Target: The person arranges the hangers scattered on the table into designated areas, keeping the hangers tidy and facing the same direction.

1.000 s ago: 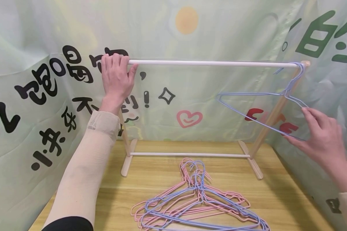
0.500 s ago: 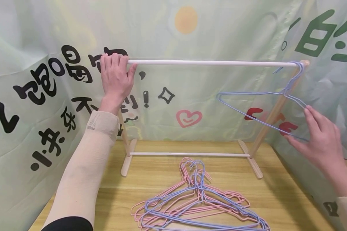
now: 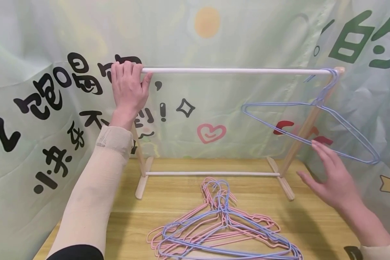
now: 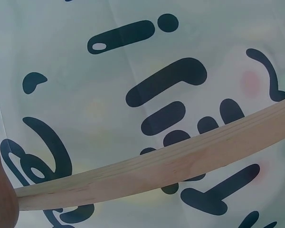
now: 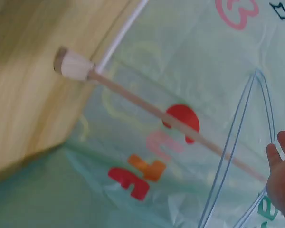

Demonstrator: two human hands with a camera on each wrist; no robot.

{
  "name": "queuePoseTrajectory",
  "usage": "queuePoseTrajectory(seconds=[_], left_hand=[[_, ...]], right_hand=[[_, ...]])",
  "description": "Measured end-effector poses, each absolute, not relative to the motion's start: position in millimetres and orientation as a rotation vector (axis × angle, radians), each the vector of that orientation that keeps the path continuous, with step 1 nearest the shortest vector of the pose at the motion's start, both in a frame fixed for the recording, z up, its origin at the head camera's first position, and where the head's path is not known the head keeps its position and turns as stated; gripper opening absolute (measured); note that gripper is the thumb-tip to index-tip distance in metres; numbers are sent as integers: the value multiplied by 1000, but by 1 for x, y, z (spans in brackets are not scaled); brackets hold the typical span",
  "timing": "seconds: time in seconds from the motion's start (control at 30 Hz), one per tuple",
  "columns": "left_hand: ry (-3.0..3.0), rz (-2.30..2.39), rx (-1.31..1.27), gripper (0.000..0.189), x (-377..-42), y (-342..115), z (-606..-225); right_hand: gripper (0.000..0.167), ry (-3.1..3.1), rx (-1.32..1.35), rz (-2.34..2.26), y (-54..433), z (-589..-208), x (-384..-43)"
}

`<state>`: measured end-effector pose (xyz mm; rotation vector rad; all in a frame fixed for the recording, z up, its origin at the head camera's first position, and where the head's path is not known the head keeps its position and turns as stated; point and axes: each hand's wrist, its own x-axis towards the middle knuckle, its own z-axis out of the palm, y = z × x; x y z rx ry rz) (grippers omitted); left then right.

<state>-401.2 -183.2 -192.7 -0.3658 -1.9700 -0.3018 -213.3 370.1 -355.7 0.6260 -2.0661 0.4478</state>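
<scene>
My left hand grips the left end of the top rod of a small wooden clothes rack, fingers over it and thumb pointing along it. The left wrist view shows the rack's wooden post crossing in front of the cloth. Blue wire hangers hang close together by their hooks at the rod's right end. Below their bottom wires, my right hand is held with fingers extended and thumb apart, gripping nothing. The right wrist view has that hand at its edge, beside the hangers.
On the wooden table in front of the rack lies a pile of pink and blue wire hangers. The rack's lower bar joins its two feet. A printed cloth surrounds the table at the back and sides.
My right hand has let go of the hanging blue hangers and moved down and to the left of their right corner. My left hand keeps its place on the rack.
</scene>
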Motion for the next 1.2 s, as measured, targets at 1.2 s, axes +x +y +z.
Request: queuePoseTrajectory(seconds=[1.2], left_hand=[[-1946, -327, -373, 50, -399, -182, -194]], right_hand=[[117, -2668, 970, 412, 287, -482, -151]])
